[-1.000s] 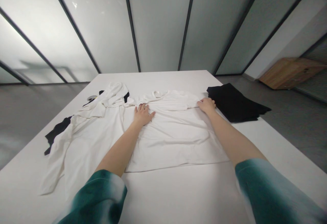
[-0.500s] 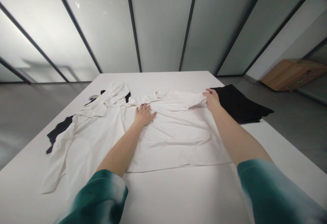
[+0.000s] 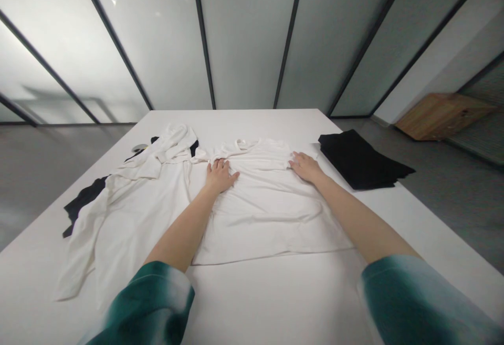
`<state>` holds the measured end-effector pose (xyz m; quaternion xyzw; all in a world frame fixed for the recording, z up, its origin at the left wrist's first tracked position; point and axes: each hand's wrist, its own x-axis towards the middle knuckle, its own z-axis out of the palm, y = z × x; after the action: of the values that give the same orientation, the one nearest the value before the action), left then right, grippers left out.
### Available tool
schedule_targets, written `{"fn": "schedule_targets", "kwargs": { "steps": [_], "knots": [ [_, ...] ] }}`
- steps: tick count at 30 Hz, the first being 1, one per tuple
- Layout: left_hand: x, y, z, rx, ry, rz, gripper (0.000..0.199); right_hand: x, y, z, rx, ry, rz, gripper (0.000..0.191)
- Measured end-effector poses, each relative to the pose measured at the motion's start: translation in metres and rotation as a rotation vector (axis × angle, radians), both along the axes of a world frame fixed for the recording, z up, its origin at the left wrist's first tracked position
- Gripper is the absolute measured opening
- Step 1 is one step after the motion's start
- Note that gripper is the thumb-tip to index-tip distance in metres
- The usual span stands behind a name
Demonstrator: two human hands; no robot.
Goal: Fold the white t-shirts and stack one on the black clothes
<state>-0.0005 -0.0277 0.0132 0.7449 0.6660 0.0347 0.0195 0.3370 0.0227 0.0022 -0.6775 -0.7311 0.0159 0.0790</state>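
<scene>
- Pressing open, with fingers spread and no cloth closed in them: left hand (image 3: 221, 176), at the left side of white crew-neck fabric shirt (image 3: 268, 208).
- Touching the same shirt at its upper right, also open: right hand (image 3: 305, 166) (cannot make out any pinch under the fingertips).
- Lying spread on smooth white table (image 3: 271, 303), collar at the far side, hem toward the wearer, creased across the middle.
- Noted just beside, to the left: crumpled white long-sleeved garment (image 3: 134, 229), over dark cloth (image 3: 88, 195) (partly hidden).
- Resting to the right, apart from the right hand: flat black fabric stack (image 3: 362, 161).
</scene>
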Motion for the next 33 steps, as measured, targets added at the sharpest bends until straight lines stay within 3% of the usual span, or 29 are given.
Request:
{"fn": "schedule_targets", "kwargs": {
  "steps": [6, 11, 14, 17, 21, 24, 27, 29, 33],
  "knots": [
    [0.001, -0.004, 0.002, -0.047, 0.028, -0.106, 0.071, 0.008, 0.011, 0.000, -0.143, -0.134, -0.029, 0.062],
    [0.008, -0.003, -0.002, 0.052, -0.057, -0.301, 0.066, 0.016, 0.021, 0.013, 0.009, -0.133, -0.077, 0.055],
    [0.010, 0.001, -0.004, 0.110, -0.133, -0.323, 0.056, -0.004, 0.010, 0.016, 0.129, -0.090, 0.053, 0.052],
    [0.007, 0.006, -0.005, 0.150, -0.251, -0.306, 0.042, -0.029, -0.012, 0.011, 0.101, -0.080, 0.169, 0.052],
    [-0.002, 0.009, 0.000, 0.292, -0.386, -0.114, 0.034, -0.047, -0.044, 0.001, -0.021, -0.129, 0.171, 0.057],
    [-0.015, 0.008, 0.004, 0.418, -0.322, 0.107, 0.039, -0.046, -0.057, -0.002, -0.056, -0.131, 0.151, 0.058],
    [-0.033, 0.009, 0.003, 0.336, -0.258, 0.252, 0.046, -0.041, -0.061, -0.003, -0.061, -0.128, 0.148, 0.057],
    [-0.045, 0.013, 0.000, 0.247, -0.313, 0.326, 0.036, -0.040, -0.061, -0.004, -0.055, -0.128, 0.150, 0.058],
    [-0.065, 0.024, -0.001, 0.265, -0.677, 0.452, 0.024, -0.040, -0.063, -0.006, -0.039, -0.128, 0.146, 0.060]
  ]
}}
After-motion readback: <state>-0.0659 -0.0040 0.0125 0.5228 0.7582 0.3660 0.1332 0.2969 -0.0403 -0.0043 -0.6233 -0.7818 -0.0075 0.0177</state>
